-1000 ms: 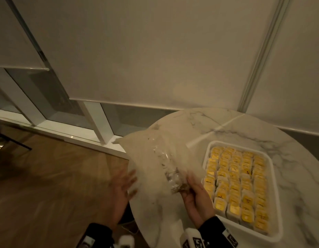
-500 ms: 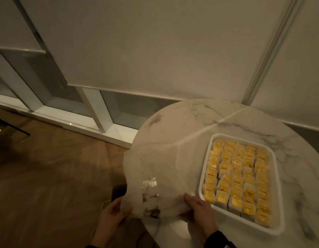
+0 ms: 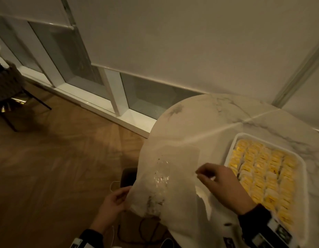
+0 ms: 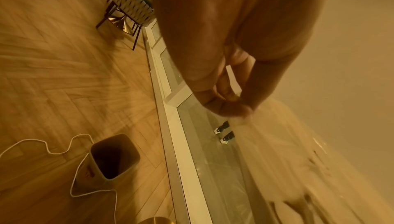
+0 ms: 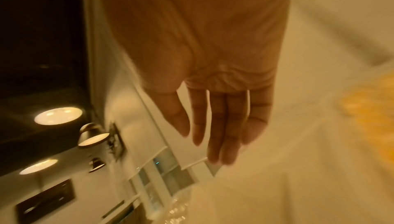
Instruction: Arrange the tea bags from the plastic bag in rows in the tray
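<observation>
A translucent plastic bag (image 3: 173, 154) lies spread over the left part of the round marble table (image 3: 208, 111), and its near end hangs off the edge. My left hand (image 3: 125, 196) pinches the bag's left edge; the left wrist view shows its fingertips (image 4: 230, 108) pressed together on the film. My right hand (image 3: 199, 173) hovers over the bag's right side with relaxed fingers (image 5: 213, 143), holding nothing. To its right stands the white tray (image 3: 230, 145), filled with rows of yellow tea bags (image 3: 262, 169). No tea bag shows inside the bag.
A grey bin (image 4: 113, 157) stands on the wooden floor beside the table, with a white cable (image 4: 64, 150) looping around it. A woven chair (image 3: 4, 83) sits at the far left. Window frames and blinds run behind the table.
The bag, held up a second ago, now lies on the table. My right hand has let go of its lower edge and risen over it. My left hand now pinches the left edge.
</observation>
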Available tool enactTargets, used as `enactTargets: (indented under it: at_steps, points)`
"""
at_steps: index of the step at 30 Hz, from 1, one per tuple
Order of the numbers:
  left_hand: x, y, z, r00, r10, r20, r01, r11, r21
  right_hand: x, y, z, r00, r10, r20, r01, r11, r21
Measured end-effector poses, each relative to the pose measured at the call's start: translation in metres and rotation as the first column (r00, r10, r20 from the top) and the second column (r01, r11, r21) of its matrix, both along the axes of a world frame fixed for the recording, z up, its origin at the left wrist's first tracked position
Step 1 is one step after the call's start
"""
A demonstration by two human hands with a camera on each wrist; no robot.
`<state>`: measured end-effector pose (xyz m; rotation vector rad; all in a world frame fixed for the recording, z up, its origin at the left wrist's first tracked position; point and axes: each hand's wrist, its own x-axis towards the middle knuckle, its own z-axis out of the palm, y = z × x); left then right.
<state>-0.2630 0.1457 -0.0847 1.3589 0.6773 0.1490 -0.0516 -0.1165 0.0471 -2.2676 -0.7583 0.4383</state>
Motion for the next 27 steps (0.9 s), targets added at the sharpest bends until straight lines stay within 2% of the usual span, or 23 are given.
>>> enactTargets:
  at_steps: [2, 3, 5, 7, 9, 12, 17, 21, 23, 25, 27]
  points:
    - [-0.002, -0.002, 0.001, 0.999, -0.042, 0.026, 0.043, 0.999, -0.031, 0.012, 0.043, 0.002, 0.982, 0.167, 0.093, -0.167, 0.986, -0.008]
    - [-0.003, -0.003, 0.002, 0.998, -0.058, 0.034, 0.059, 0.997, -0.053, 0.016, 0.067, -0.003, 0.955, 0.284, 0.086, -0.278, 0.958, -0.075]
    - [-0.002, -0.007, 0.006, 0.995, -0.09, 0.047, 0.094, 0.992, -0.08, 0.017, 0.112, -0.02, 0.874, 0.485, -0.024, -0.473, 0.84, -0.265]
    - [0.0, -0.007, 0.008, 0.995, -0.097, 0.035, 0.1, 0.991, -0.087, 0.016, 0.143, -0.039, 0.81, 0.568, -0.147, -0.565, 0.688, -0.455]
    - [-0.006, -0.004, 0.003, 0.998, -0.056, 0.039, 0.058, 0.996, -0.071, 0.023, 0.156, -0.056, 0.813, 0.537, -0.225, -0.555, 0.597, -0.579]
    - [-0.024, 0.002, -0.009, 0.999, 0.031, 0.037, -0.03, 0.999, -0.031, 0.045, 0.148, -0.078, 0.849, 0.467, -0.245, -0.506, 0.587, -0.632]
    - [-0.047, 0.01, -0.018, 0.996, -0.029, -0.09, 0.032, 0.999, 0.029, 0.058, 0.132, -0.1, 0.877, 0.444, -0.183, -0.452, 0.637, -0.625]
    - [-0.012, 0.025, -0.007, 0.975, 0.022, -0.223, -0.017, 1.0, 0.025, 0.047, 0.13, -0.105, 0.854, 0.489, -0.177, -0.486, 0.632, -0.604]
    - [0.015, 0.027, -0.003, 0.952, -0.004, -0.306, -0.003, 1.0, -0.023, 0.044, 0.129, -0.107, 0.837, 0.516, -0.181, -0.508, 0.611, -0.608]
    - [0.037, 0.021, -0.001, 0.932, -0.09, -0.352, 0.091, 0.996, -0.016, 0.043, 0.129, -0.104, 0.841, 0.508, -0.185, -0.507, 0.622, -0.597]
    - [0.049, 0.011, -0.004, 0.926, -0.125, -0.357, 0.17, 0.981, 0.097, 0.038, 0.126, -0.094, 0.861, 0.489, -0.14, -0.474, 0.67, -0.572]
